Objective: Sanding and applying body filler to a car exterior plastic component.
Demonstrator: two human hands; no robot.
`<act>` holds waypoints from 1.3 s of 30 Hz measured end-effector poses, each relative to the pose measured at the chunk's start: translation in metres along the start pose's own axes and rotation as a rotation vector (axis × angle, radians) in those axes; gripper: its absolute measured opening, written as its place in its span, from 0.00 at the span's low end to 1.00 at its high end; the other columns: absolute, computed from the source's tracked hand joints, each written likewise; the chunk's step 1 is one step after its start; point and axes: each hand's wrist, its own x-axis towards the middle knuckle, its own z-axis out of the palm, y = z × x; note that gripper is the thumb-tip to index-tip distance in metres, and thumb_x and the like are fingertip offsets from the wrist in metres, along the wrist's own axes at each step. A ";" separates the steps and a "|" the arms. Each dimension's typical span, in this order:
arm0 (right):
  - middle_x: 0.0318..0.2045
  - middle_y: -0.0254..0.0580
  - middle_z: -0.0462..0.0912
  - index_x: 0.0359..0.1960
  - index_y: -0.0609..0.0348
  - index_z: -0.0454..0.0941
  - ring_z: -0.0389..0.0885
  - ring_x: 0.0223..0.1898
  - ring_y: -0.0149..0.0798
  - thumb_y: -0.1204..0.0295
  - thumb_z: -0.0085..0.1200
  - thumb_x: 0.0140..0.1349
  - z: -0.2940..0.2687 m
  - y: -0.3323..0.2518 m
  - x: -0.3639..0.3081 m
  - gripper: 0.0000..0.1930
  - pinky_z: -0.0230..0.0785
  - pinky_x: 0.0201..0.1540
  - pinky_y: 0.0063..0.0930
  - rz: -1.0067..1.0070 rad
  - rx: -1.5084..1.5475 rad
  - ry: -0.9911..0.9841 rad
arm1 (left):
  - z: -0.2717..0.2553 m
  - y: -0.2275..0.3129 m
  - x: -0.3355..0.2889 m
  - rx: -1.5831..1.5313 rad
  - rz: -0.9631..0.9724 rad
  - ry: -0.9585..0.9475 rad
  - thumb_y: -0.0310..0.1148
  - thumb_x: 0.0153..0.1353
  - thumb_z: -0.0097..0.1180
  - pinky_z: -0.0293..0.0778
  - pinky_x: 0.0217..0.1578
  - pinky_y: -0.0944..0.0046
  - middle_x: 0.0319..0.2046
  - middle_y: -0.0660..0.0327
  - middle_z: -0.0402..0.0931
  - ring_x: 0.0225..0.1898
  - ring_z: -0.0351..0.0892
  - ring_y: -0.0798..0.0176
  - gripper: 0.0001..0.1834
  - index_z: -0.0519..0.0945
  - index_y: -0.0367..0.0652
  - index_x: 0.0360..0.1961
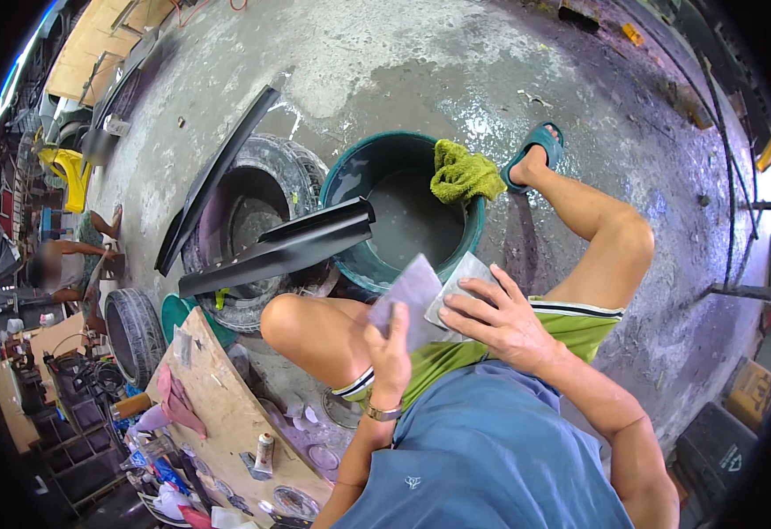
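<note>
Between thumb and fingers, my left hand (391, 354) grips a thin purple-grey sheet (405, 291) that looks like sandpaper. My right hand (502, 324) is closed on a lighter grey flat piece (468, 275), its fingers spread across one face. The two pieces are close together above my lap; whether they touch I cannot tell. Just beyond them stands a round dark green tub (337, 172) with greyish water in it. A green cloth (465, 172) hangs over its right rim. A long black plastic trim piece (288, 245) lies with one end over the tub's left rim.
Left of the tub lies a tire (301, 163) with another black strip (218, 176) leaning across it. A second tire (134, 335) and a wooden board (227, 401) holding a small tube (264, 451) are at lower left. Another person (72, 264) sits at far left. The concrete floor (350, 53) is wet.
</note>
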 end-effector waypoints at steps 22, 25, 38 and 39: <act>0.59 0.35 0.75 0.61 0.45 0.75 0.69 0.64 0.45 0.76 0.55 0.52 0.012 0.008 -0.009 0.30 0.54 0.70 0.57 0.001 0.135 -0.091 | -0.022 -0.007 0.014 -0.235 -0.014 0.090 0.33 0.71 0.53 0.74 0.49 0.65 0.43 0.65 0.79 0.44 0.78 0.69 0.10 0.78 0.40 0.49; 0.61 0.44 0.71 0.63 0.48 0.71 0.67 0.66 0.53 0.77 0.52 0.54 0.008 0.007 -0.007 0.30 0.58 0.69 0.57 0.040 0.248 -0.039 | -0.022 0.006 0.014 -0.171 -0.032 0.068 0.33 0.72 0.54 0.73 0.45 0.68 0.44 0.64 0.79 0.42 0.76 0.73 0.12 0.79 0.36 0.49; 0.61 0.41 0.72 0.64 0.45 0.71 0.67 0.66 0.48 0.78 0.51 0.55 0.005 -0.012 0.028 0.31 0.55 0.69 0.56 0.091 0.094 -0.070 | -0.005 0.003 0.006 0.002 0.066 -0.119 0.34 0.74 0.48 0.71 0.46 0.71 0.42 0.65 0.79 0.44 0.74 0.73 0.17 0.77 0.32 0.54; 0.61 0.40 0.72 0.64 0.44 0.71 0.67 0.66 0.48 0.78 0.52 0.54 0.010 -0.010 0.028 0.31 0.55 0.69 0.57 0.038 0.066 -0.103 | -0.005 0.003 0.007 -0.030 0.055 -0.088 0.35 0.74 0.49 0.71 0.45 0.71 0.41 0.66 0.79 0.44 0.74 0.74 0.16 0.78 0.32 0.53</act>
